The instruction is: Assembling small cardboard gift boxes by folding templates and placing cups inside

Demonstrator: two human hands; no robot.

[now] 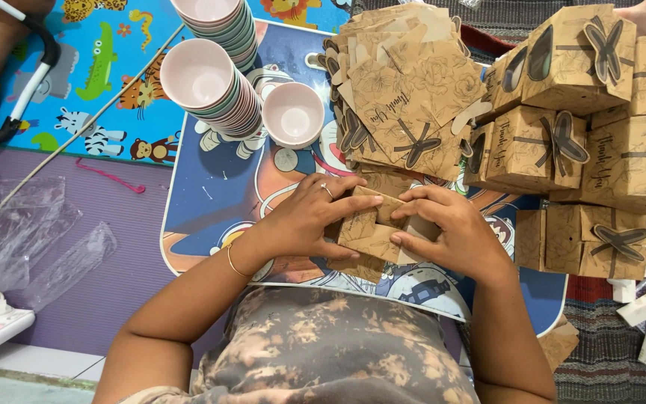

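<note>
Nearest the body, over the near part of the small cartoon-printed table (211,202), both hands meet on a brown kraft box blank (374,228) that is partly folded; the left hand (309,217) has its fingers together and laid flat over the blank's left and top panels, while the right hand (450,233) has its fingers curled and pinched on the right flaps; the blank sits between the two palms, held just above the tabletop. The step in hand looks like closing the panels into a cube; the next move, as I judge it, calls for tucking a flap under while the other hand keeps the walls square, with light pressure so the card does not crease. Room is tight; the table's near rim lies just below the hands; to the right, finished boxes (562,142) with dark butterfly-shaped closures are stacked close to the right wrist; just beyond the hands lies a loose heap of flat blanks (401,82), touching the stacked boxes; farther left stand stacks of pale pink bowls (207,86) and a single bowl (293,114); the barest room is on the table's left, toward the purple mat (106,224) and clear plastic bags (24,232).
</note>
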